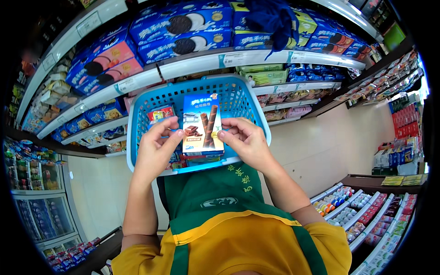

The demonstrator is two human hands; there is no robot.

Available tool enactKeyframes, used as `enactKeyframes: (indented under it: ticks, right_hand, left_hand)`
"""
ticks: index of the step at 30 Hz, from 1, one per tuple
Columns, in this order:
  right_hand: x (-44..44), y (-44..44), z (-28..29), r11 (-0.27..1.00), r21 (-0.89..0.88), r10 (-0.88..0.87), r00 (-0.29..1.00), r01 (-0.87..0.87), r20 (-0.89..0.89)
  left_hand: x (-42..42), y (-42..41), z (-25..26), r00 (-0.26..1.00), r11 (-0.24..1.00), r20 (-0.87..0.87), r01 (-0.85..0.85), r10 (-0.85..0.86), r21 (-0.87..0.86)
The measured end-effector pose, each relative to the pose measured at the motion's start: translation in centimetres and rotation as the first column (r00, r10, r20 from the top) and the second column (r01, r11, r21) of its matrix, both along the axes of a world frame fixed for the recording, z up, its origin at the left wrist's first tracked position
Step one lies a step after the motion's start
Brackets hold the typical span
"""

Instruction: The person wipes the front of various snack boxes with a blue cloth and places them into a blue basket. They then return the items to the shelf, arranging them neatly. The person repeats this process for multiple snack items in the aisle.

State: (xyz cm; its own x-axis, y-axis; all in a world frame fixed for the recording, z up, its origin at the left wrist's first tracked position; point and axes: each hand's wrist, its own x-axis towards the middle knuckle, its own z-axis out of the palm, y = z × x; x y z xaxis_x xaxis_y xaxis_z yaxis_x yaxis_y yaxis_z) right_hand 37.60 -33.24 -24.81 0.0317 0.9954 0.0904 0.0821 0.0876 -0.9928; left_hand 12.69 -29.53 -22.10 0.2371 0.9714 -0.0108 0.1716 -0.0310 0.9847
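An upright-printed Oreo wafer roll box [202, 123], blue and cream with two chocolate rolls pictured, is face up over a blue plastic shopping basket [259, 113]. My left hand [160, 144] has its thumb and fingertips at the box's left edge. Opposite it, my right hand [245, 141] touches the right edge with thumb and fingers, so the box sits between both hands. Red and colourful snack packets [161, 113] lie in the basket's left side. More packaging shows under the box's lower end, mostly hidden.
Shelves with stacked blue Oreo boxes [185, 31] curve ahead, close to the basket's far rim. A dark blue cloth [271, 20] hangs over them. Bottle racks [347, 209] stand behind at right, a glass-door cooler [44, 213] at left. Pale floor [319, 147] extends rightward.
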Motion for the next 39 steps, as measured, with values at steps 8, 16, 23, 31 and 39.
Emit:
enactKeyframes:
  ticks: [8, 16, 23, 31, 39]
  right_hand:
    - [-1.7, 0.2, -0.1, 0.998, -0.061, -0.003, 0.999, 0.006, 0.038]
    - [-1.5, 0.5, 1.4, 0.978, -0.198, 0.013, 0.96, -0.071, -0.281]
    - [-1.2, 0.4, 3.4, 0.985, -0.165, -0.006, 0.96, -0.042, -0.28]
    - [0.7, 2.4, 8.3, 0.997, 0.038, 0.067, 0.972, -0.06, -0.227]
    - [3.4, 4.7, 14.4, 0.981, 0.186, 0.095, 0.98, -0.062, -0.175]
  left_hand:
    - [0.0, -0.9, -0.8, 0.998, 0.995, 0.049, -0.045, 0.049, -0.09]
    - [-0.1, -0.8, 0.6, 0.979, 0.988, 0.164, -0.1, 0.119, -0.119]
    - [0.7, -0.9, 2.5, 0.971, 0.991, 0.212, -0.094, 0.113, -0.099]
    - [2.1, 1.3, 7.4, 0.975, 0.994, 0.22, -0.037, 0.014, 0.099]
    - [4.6, 4.3, 12.9, 0.96, 0.966, 0.273, -0.003, -0.069, 0.257]
